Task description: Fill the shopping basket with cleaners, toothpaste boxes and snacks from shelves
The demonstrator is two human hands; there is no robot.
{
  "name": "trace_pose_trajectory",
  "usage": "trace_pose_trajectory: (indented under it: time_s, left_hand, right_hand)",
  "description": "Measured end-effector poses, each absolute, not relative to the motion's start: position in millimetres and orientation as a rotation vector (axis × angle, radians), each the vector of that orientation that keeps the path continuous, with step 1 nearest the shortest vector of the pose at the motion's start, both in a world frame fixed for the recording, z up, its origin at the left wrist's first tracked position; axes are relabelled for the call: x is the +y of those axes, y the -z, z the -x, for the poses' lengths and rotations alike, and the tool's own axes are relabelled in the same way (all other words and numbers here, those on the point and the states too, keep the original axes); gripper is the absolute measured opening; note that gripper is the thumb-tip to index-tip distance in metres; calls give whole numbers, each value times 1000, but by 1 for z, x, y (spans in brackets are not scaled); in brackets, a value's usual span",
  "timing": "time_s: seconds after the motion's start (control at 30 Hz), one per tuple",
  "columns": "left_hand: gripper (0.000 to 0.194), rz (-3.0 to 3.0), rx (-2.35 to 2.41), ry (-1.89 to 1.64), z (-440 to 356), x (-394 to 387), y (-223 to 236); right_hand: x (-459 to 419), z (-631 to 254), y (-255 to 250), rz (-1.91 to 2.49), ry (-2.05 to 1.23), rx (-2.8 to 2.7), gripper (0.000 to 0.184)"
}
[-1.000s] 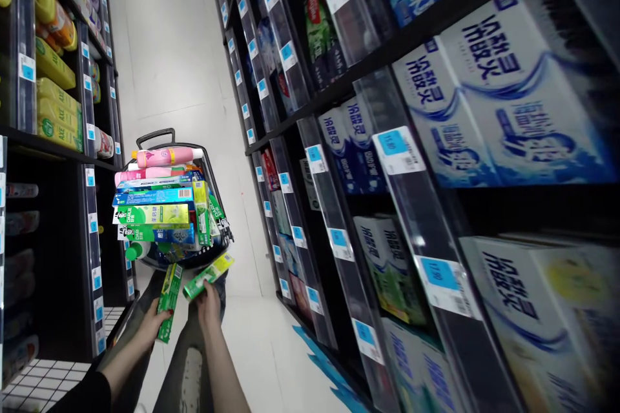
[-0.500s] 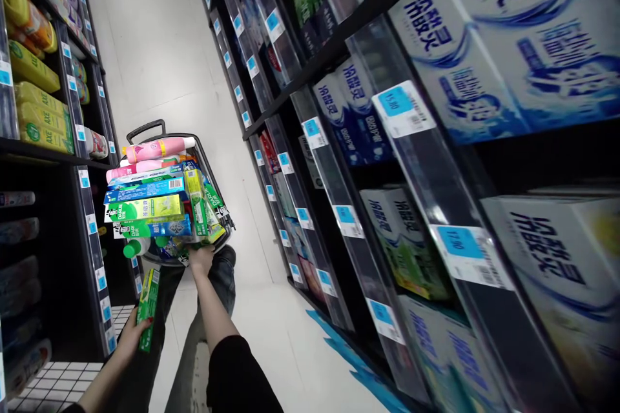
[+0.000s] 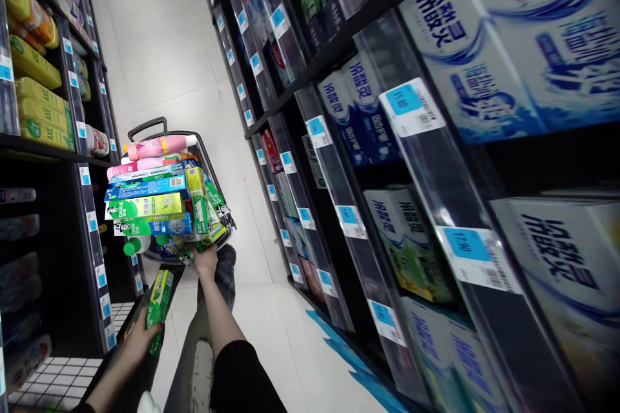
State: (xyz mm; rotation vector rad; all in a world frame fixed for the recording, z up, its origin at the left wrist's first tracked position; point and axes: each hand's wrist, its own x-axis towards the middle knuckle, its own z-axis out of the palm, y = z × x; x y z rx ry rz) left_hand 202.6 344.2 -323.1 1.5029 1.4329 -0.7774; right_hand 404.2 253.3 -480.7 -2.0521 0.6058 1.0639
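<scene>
Tall black shelves (image 3: pixel 43 145) stand on both sides of a smooth pale floor (image 3: pixel 159 39), with yellow plastic bottles (image 3: pixel 36 64) on the left and big white-and-blue boxes (image 3: pixel 465 58) on the right. Between them sits a black plastic basket (image 3: pixel 209 164), heaped full. Two pink tubes (image 3: pixel 159 147) lie at its far end, then a long blue box (image 3: pixel 148 188) and a flat green-and-yellow box (image 3: pixel 150 206). Near the close left corner is a white bottle with a green cap (image 3: pixel 132 246). My left hand (image 3: pixel 140 335) pinches a long, thin green-and-yellow cardboard box (image 3: pixel 157 302), which tilts up outside the basket, near its close edge. My right hand (image 3: pixel 206 259) is at that same edge, fingers mostly hidden, so I can't tell if they pinch anything.
</scene>
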Motion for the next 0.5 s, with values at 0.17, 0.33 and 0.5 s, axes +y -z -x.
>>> trace_pose_trajectory:
  time_s: [0.17, 0.33, 0.5]
  left_hand:
    - [65, -1643, 1296, 868, -217, 341, 309]
    - [67, -1811, 1254, 871, -243, 345, 316]
    - [65, -1808, 1253, 792, -279, 347, 344]
  right_hand:
    - [243, -396, 483, 2021, -1075, 567, 35]
    - [225, -379, 482, 1989, -1060, 522, 30]
    - [215, -362, 482, 1937, -1093, 480, 25]
